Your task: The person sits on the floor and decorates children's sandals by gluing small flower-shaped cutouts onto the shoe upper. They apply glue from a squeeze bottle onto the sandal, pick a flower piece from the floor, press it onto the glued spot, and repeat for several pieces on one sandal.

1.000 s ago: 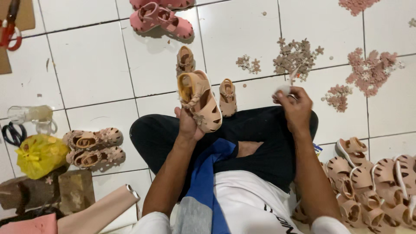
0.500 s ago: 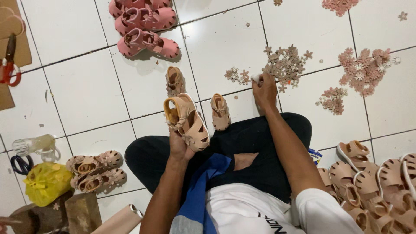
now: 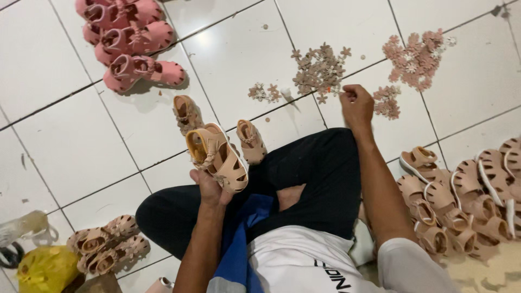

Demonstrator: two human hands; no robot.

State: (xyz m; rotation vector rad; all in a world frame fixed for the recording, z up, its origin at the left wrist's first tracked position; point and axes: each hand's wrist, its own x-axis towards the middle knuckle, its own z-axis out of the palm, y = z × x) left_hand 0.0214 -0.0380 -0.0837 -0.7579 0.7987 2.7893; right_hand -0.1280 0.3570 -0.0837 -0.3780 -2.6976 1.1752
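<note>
Fingers of the left hand grip a tan rubber child's sandal upright; the right hand pinches at brown flower-shaped trims.

- Left hand: raised in front of the torso, palm up, fingers curled shut around something held at chest height. Forearm runs up from bottom centre, bare, near vertical.
- Right hand: stretched forward and down to the floor past the right knee, fingers pinched together at the tips, knuckles up.
- Right arm: nearly straight, elbow slightly bent, bare from the short sleeve down.
- Legs crossed, seated.
</note>
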